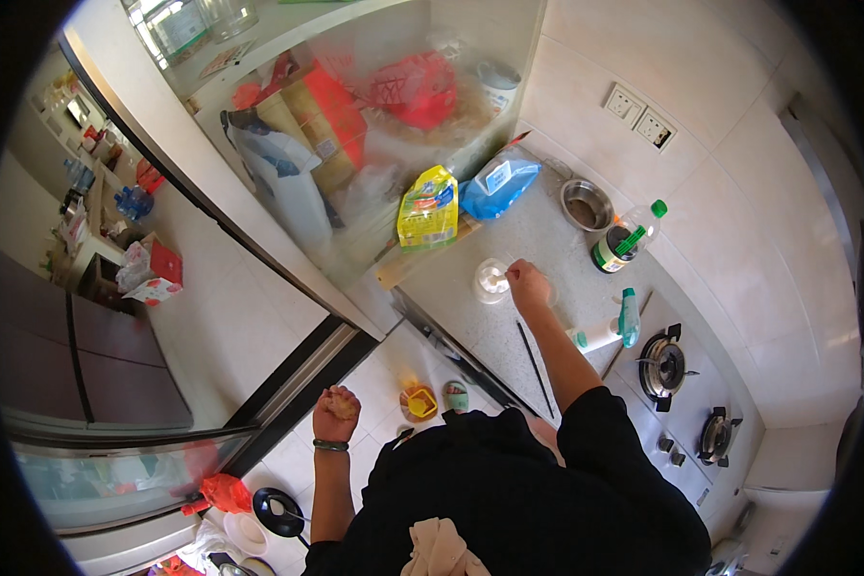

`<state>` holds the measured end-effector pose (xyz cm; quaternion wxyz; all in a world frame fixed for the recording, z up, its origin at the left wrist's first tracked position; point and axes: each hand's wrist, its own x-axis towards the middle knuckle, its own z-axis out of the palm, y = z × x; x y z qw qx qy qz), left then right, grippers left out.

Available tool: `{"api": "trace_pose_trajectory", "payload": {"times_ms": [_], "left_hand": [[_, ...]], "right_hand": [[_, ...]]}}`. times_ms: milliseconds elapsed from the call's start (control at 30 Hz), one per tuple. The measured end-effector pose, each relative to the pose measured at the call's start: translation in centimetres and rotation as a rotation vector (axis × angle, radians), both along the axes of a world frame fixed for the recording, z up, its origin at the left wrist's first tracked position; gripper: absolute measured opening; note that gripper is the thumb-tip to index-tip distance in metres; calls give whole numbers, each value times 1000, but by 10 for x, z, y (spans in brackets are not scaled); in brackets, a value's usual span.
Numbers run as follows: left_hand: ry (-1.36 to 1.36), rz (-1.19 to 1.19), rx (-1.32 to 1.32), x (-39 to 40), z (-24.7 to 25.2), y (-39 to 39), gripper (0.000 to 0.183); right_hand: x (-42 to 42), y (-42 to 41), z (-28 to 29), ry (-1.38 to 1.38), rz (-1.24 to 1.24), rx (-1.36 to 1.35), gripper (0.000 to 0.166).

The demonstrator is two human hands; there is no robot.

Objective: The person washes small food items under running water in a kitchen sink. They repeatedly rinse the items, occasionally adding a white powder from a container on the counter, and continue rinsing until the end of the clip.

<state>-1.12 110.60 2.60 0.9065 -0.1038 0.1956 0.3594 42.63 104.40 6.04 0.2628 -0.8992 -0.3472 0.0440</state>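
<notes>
My right hand (528, 284) is over the grey countertop, its fingers closed on the white handle end of a small utensil, which looks like a spoon. That utensil dips into a small round container with white contents (491, 281). My left hand (337, 412), with a bracelet at the wrist, is held out over the floor at the left, its fingers curled around a yellowish, lumpy piece that looks like food. A pair of dark chopsticks (534, 369) lies on the counter (461, 288) beside my right forearm.
Behind the container stand a yellow pouch (429, 209), a blue wipes pack (500, 189) and a metal bowl (587, 205). A dark-lidded jar (610, 250), a clear green-capped bottle (646, 223) and a spray bottle (628, 318) are near the gas burners (662, 369). An oil jug (418, 403) is on the floor.
</notes>
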Motion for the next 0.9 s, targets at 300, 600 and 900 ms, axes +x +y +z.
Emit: {"api": "trace_pose_trajectory", "payload": {"times_ms": [300,600,900], "left_hand": [[46,49,53,-22,-10,-9,25],[6,19,53,0,0,-4,22],[-180,-148,142,84,12,22,19]], "right_hand": [[10,-6,-14,195,-12,152,16],[30,-24,-22,931,-224,541,13],[-44,-10,54,954,46,582,7]]}}
